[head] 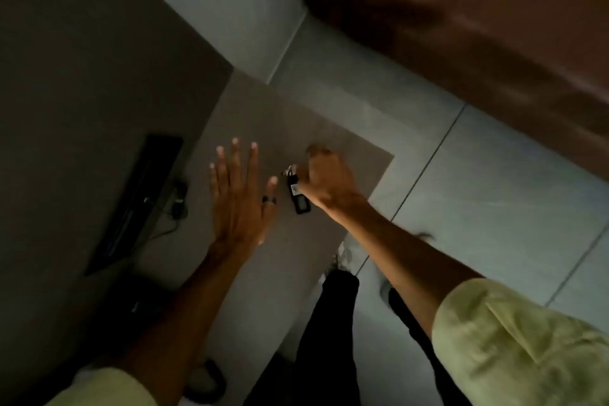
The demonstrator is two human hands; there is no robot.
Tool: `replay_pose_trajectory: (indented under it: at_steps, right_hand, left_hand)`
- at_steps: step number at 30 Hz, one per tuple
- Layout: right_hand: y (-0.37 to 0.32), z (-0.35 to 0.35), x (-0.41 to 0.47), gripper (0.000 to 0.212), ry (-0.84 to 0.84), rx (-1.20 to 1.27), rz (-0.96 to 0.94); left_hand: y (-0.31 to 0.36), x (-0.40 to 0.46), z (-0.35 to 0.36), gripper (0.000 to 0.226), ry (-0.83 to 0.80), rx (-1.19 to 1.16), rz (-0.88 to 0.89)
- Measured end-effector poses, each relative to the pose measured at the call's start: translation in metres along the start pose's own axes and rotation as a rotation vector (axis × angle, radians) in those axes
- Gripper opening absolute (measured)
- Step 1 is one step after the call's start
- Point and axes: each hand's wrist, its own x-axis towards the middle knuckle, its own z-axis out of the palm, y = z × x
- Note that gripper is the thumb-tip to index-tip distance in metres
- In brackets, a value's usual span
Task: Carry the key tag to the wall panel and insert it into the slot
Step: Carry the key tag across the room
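I have the tag (298, 194) pinched in my right hand (324, 180), fingers curled around its upper end so the body hangs below my grip over the grey mat (349, 155) and tiled floor (494, 194). My left hand (239, 194) is empty, fingers spread flat and wide, with a dark ring (266, 200) on one finger; it sits just beside the tag without touching it.

This looks like the carrying stretch. I can't make out a wall panel or slot in this dim view, so my first job, I'd judge, is to lift my gaze and find it. I'd keep the pinch firm near the top, stop the tag from swinging, and turn its flat end forward before I reach the slot. The left hand could steady against the wall.

The tag itself is small, dark and oblong, with a pale label patch near the top and a bit of metal ring above it. It's blurred, so I can't read any markings.
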Motion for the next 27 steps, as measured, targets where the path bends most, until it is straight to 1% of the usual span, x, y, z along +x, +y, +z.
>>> replay_pose_trajectory:
  at_steps: [3,6,10,13,15,17,19,23,27]
  right_hand:
    - [-0.004,0.024,0.011,0.043,0.031,-0.055,-0.001]
    - [-0.010,0.042,0.012,0.047,0.010,-0.125,-0.035]
    - [-0.009,0.047,0.009,0.034,-0.011,-0.171,-0.038]
    - [-0.001,0.022,0.004,0.018,-0.001,-0.188,-0.026]
    - [0.003,-0.006,-0.004,0.010,0.037,-0.184,-0.046]
    - [0.008,-0.042,-0.017,0.010,0.090,-0.169,-0.074]
    - [0.011,-0.090,-0.036,0.013,0.174,-0.099,-0.122]
    - [0.010,-0.196,-0.077,0.012,0.306,-0.065,-0.187]
    - [0.000,-0.307,-0.129,0.021,0.464,-0.065,-0.280]
  left_hand:
    - [-0.009,0.005,0.022,0.072,0.001,-0.013,-0.042]
    - [-0.008,0.003,0.032,0.071,0.039,-0.033,-0.019]
    - [0.000,0.003,0.025,0.070,0.072,-0.091,-0.015]
    - [0.020,0.002,0.010,0.071,0.089,-0.117,-0.026]
    - [0.030,0.002,-0.005,0.071,0.127,-0.157,-0.001]
    - [0.046,0.000,-0.028,0.072,0.171,-0.169,0.016]
    - [0.069,-0.004,-0.062,0.073,0.217,-0.154,0.035]
    - [0.126,-0.001,-0.145,0.075,0.339,-0.171,0.122]
    - [0.187,0.013,-0.246,0.076,0.485,-0.188,0.250]
